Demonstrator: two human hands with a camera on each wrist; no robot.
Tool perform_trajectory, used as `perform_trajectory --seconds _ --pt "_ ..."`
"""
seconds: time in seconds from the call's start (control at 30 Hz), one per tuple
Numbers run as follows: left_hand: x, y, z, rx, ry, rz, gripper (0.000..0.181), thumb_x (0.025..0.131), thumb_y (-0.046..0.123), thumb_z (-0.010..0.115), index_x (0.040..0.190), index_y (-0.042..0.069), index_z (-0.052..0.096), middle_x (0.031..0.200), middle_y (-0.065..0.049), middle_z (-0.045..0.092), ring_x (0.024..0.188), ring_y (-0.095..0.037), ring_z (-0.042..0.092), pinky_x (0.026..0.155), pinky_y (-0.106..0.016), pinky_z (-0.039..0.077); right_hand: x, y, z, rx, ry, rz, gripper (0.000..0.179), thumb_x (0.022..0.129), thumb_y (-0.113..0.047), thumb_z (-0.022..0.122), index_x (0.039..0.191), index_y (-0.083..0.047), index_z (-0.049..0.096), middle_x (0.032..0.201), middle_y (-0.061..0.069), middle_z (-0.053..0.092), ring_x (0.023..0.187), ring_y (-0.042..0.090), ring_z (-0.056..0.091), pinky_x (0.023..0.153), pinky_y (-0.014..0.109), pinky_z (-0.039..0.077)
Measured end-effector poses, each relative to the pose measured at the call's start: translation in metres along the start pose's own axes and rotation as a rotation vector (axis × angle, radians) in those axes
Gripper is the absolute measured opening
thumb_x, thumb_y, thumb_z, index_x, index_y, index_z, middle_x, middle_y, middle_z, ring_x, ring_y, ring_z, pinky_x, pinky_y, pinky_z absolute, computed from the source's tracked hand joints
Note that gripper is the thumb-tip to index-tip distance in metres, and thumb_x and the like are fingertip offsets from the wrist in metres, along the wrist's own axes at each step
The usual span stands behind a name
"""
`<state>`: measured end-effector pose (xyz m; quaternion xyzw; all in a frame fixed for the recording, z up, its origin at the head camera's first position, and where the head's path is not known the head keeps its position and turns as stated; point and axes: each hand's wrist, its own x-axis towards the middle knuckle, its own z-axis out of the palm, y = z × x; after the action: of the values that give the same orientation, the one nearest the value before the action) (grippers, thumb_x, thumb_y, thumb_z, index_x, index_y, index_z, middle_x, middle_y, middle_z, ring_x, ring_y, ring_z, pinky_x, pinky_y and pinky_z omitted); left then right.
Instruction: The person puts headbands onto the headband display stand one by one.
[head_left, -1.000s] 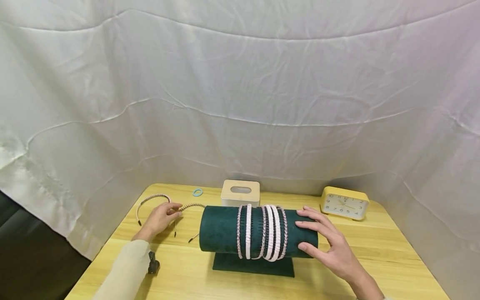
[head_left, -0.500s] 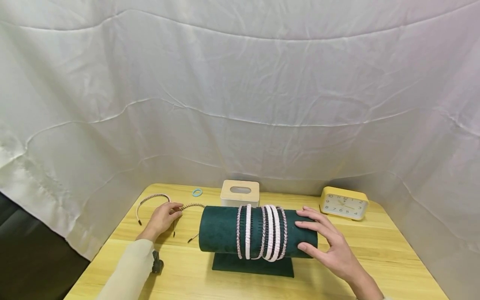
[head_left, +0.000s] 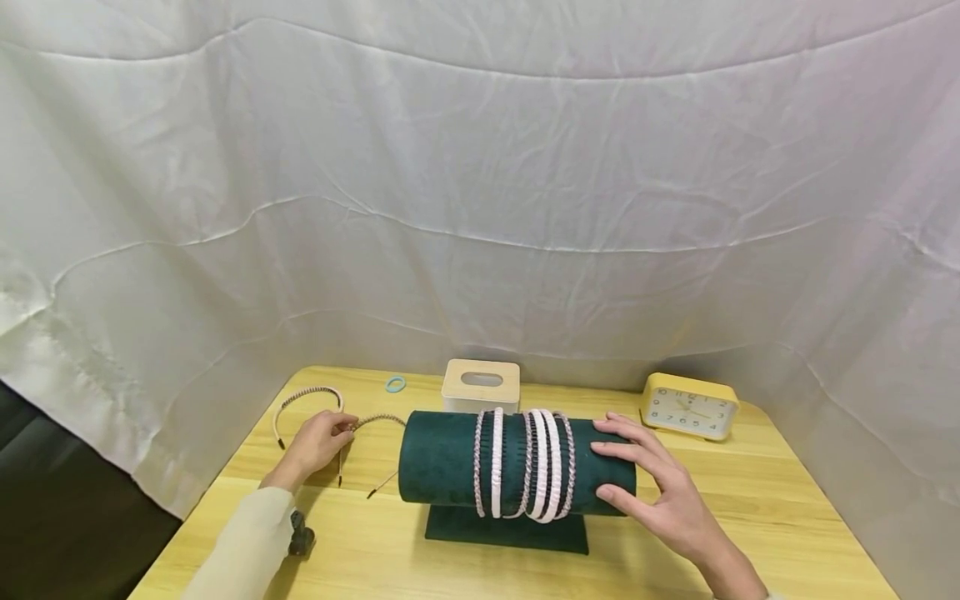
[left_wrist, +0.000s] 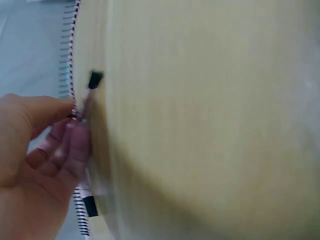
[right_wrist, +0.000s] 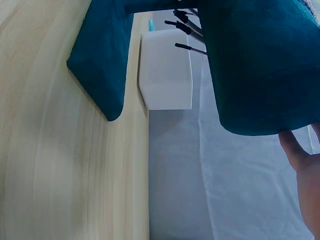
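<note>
My left hand [head_left: 341, 429] pinches a thin braided headband [head_left: 375, 418] at its arch, just left of a dark green velvet roll stand [head_left: 438, 458]. The band's two black tips hang close to the table. In the left wrist view the fingers [left_wrist: 70, 135] pinch the band [left_wrist: 67, 55] beside its black tip [left_wrist: 95, 79]. My right hand [head_left: 637, 471] rests with spread, straight fingers on the roll's right end; its thumb [right_wrist: 300, 155] shows under the roll [right_wrist: 255, 65]. Several pink and braided headbands [head_left: 525, 462] sit around the roll's middle.
A second braided headband [head_left: 303, 393] lies on the wooden table [head_left: 750, 517] at the far left. Behind the roll stand a white tissue box [head_left: 480, 385] and a small blue hair tie [head_left: 395, 384]. A yellow clock [head_left: 688, 406] is at the back right. White cloth surrounds the table.
My left hand has drawn the pinched headband a little to the left and nearer me. The right hand has stayed on the roll.
</note>
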<state>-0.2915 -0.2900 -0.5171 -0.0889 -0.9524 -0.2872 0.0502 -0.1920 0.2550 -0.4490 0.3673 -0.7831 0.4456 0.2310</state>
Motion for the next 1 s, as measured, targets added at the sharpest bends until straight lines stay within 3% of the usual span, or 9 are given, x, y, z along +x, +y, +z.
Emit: perform_trajectory --seconds 0.2,0.4,0.6,0.8,1.0 --pt "-0.007 0.005 -0.008 0.003 -0.015 -0.044 0.031 0.101 0.002 0.065 0.13 -0.005 0.074 0.106 -0.014 0.073 0.1 -0.032 0.069 0.089 -0.056 0.059 0.0 0.002 -0.001 0.002 0.008 -0.026 0.068 0.075 0.011 0.091 0.137 -0.01 0.073 0.155 0.018 0.06 0.158 0.019 0.043 0.127 0.017 0.033" --pt "-0.014 0.002 -0.011 -0.048 -0.02 -0.062 0.031 0.103 0.003 0.064 0.132 -0.003 0.073 0.116 -0.02 0.074 0.104 -0.033 0.071 0.088 -0.053 0.061 -0.001 0.002 0.0 -0.007 0.003 -0.002 0.068 0.076 0.01 0.091 0.137 -0.011 0.073 0.155 0.016 0.06 0.158 0.018 0.043 0.126 0.016 0.033" --pt "-0.02 0.003 -0.014 -0.194 -0.069 -0.146 0.033 0.107 0.006 0.061 0.138 -0.003 0.066 0.129 -0.03 0.071 0.083 -0.022 0.074 0.064 -0.034 0.063 0.0 0.001 -0.001 -0.002 0.006 -0.003 0.067 0.076 0.011 0.091 0.137 -0.01 0.073 0.155 0.016 0.06 0.158 0.017 0.043 0.127 0.016 0.033" --pt "-0.021 0.006 -0.019 -0.315 -0.097 -0.187 0.035 0.111 0.013 0.062 0.142 -0.003 0.061 0.131 -0.034 0.068 0.091 -0.025 0.074 0.068 -0.036 0.065 -0.001 0.001 -0.001 0.002 0.008 -0.004 0.067 0.076 0.011 0.091 0.137 -0.01 0.073 0.155 0.016 0.06 0.158 0.017 0.043 0.127 0.016 0.032" --pt "-0.02 -0.003 -0.019 -0.62 -0.201 -0.19 0.047 0.111 0.007 0.058 0.155 -0.006 0.045 0.14 -0.036 0.06 0.101 -0.024 0.067 0.076 -0.036 0.065 0.0 0.001 0.0 0.001 0.0 0.001 0.067 0.076 0.011 0.091 0.137 -0.011 0.073 0.155 0.017 0.059 0.158 0.017 0.042 0.126 0.016 0.032"
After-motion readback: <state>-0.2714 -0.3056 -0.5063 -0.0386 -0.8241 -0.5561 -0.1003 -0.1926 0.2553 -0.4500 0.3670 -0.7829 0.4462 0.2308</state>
